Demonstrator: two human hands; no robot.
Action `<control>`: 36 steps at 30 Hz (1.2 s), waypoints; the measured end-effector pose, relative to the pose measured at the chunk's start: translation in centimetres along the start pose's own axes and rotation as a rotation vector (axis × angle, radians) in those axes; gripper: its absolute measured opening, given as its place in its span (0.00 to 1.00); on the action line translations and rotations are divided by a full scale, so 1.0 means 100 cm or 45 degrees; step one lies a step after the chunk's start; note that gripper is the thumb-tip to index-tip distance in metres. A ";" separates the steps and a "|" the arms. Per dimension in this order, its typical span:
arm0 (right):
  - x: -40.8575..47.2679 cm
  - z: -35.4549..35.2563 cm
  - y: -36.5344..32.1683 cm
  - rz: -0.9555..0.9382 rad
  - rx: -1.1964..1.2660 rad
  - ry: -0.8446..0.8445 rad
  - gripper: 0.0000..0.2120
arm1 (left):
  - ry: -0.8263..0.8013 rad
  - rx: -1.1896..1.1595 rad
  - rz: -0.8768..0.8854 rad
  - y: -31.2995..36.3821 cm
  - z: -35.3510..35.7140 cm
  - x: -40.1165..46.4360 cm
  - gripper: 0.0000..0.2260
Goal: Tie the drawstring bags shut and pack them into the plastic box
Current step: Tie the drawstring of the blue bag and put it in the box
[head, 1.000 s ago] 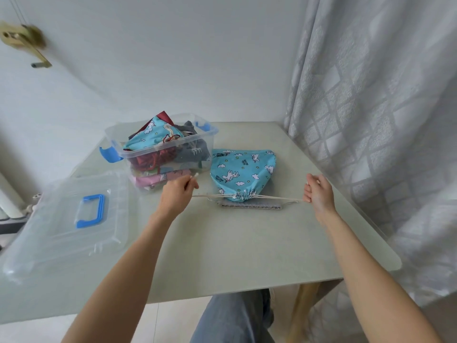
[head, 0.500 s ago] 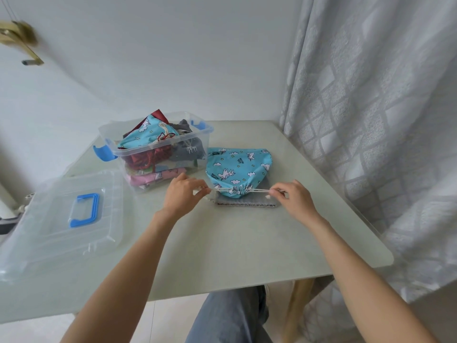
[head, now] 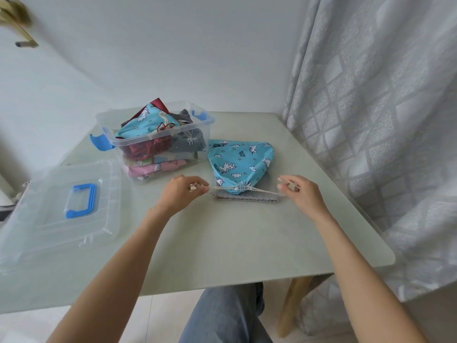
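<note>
Left hand fingers pinched one cord end | right hand fingers pinched the other | twisted pale drawstring ran between, cinching the blue cloud-print fabric bag on the smooth counter | clear plastic box of bags just beside | lid left.

Patterned curtain, brass wall fitting

My plastic lid runs off the left edge. The brass fitting up top-left is blurred. A grey bag hides mostly under the blue drawstring bag.
</note>
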State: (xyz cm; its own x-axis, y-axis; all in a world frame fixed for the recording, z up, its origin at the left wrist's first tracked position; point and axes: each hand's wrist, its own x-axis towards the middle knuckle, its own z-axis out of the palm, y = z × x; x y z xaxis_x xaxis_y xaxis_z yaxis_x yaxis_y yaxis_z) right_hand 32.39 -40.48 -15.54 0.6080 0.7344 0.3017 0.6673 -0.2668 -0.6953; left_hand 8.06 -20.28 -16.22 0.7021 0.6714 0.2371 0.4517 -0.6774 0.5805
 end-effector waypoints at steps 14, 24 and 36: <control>0.035 0.053 -0.082 -0.310 0.019 -0.264 0.02 | -0.043 -0.604 -0.189 0.005 -0.040 0.016 0.19; 0.031 0.087 -0.092 -0.409 -0.145 -0.325 0.03 | 0.193 -0.057 -0.203 -0.038 -0.038 -0.013 0.12; 0.035 0.095 -0.135 -0.277 0.366 -0.506 0.08 | 0.418 -0.778 -0.029 0.043 -0.071 0.022 0.10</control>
State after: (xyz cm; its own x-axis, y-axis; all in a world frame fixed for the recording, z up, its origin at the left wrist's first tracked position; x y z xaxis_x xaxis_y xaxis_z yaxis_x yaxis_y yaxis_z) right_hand 21.40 -28.40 -11.38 0.2221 0.9482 0.2272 0.5809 0.0585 -0.8118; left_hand 7.67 -19.55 -7.72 0.4498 0.8049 0.3871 0.0057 -0.4360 0.8999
